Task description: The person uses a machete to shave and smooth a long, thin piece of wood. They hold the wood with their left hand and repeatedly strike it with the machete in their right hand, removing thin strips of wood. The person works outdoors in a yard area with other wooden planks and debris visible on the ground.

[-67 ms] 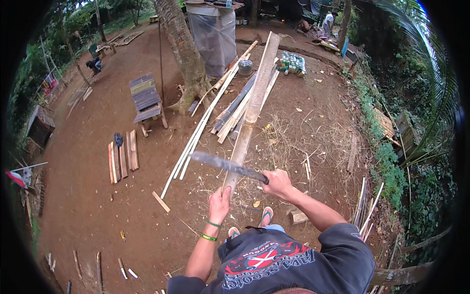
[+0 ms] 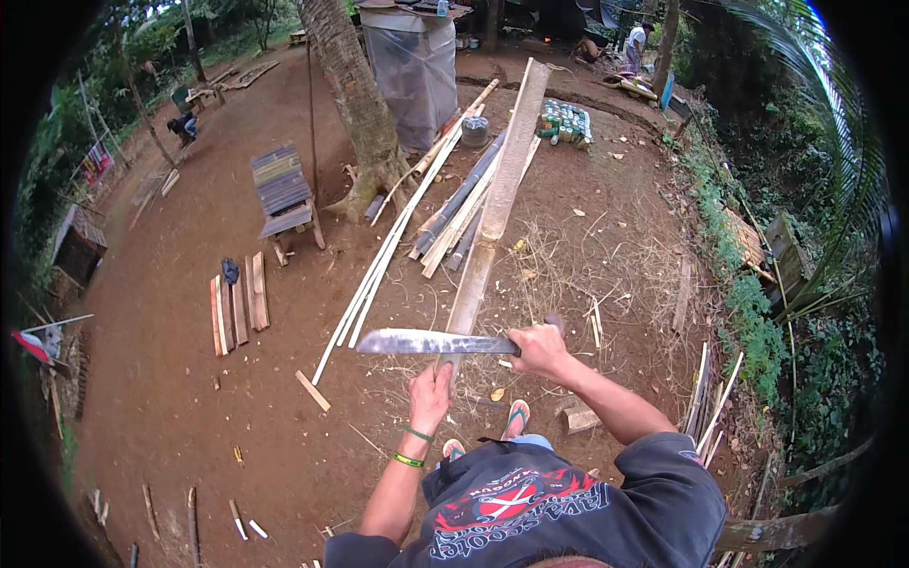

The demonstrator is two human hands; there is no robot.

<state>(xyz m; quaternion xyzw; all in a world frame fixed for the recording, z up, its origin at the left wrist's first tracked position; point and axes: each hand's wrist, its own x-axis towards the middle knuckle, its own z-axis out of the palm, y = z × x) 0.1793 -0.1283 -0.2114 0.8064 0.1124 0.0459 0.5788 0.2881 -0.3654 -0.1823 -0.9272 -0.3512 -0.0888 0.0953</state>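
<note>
Gripping long, flat, pale-brown bamboo strip (image 2: 503,194) in left hand (image 2: 431,396) and broad, grey metal machete (image 2: 421,342) in right hand (image 2: 540,350), apparently mid-trimming, calling next for steady bracing.

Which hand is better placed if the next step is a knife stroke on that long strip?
Probably the right hand: it grips the big knife, whose blade crosses the long strip in this view. The left hand holds the strip's near end.

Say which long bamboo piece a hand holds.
The wide split piece crossed in view by the machete: the left hand grips its near end, while no hand touches the others.
</note>
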